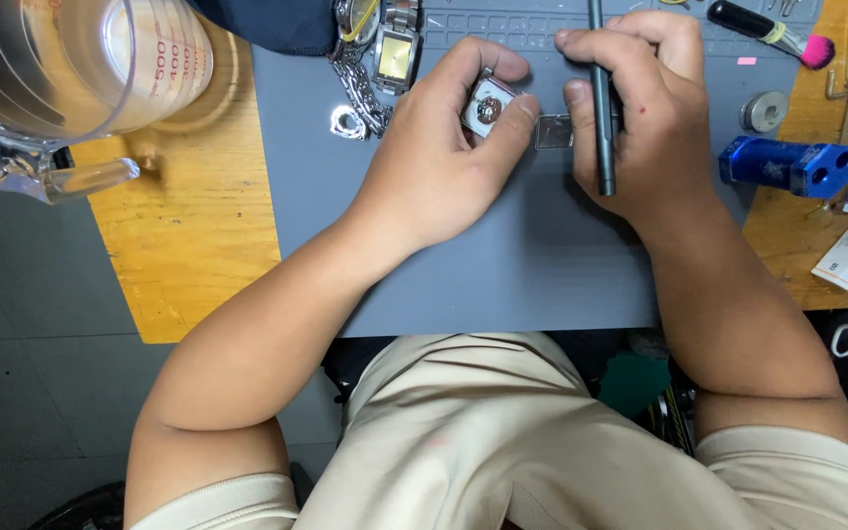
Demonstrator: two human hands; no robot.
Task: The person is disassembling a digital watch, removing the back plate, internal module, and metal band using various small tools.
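My left hand [444, 162] pinches a small square watch case [488, 106] between thumb and fingers, its open movement side turned up, just above the grey work mat [522, 265]. My right hand [640, 108] grips a thin dark pen-shaped tool [603, 118] that stands nearly upright in the picture, its lower tip near the mat. A small flat clear square piece [554, 132] lies on the mat between the two hands, beside the watch case.
A silver watch with a metal bracelet [393, 54] and a small metal ring part [348, 122] lie at the mat's far left. A clear measuring jug [71, 79] stands on the wooden table. A blue metal holder [787, 164], a pink-tipped brush [768, 29], a round metal disc [764, 111] and tweezers sit right.
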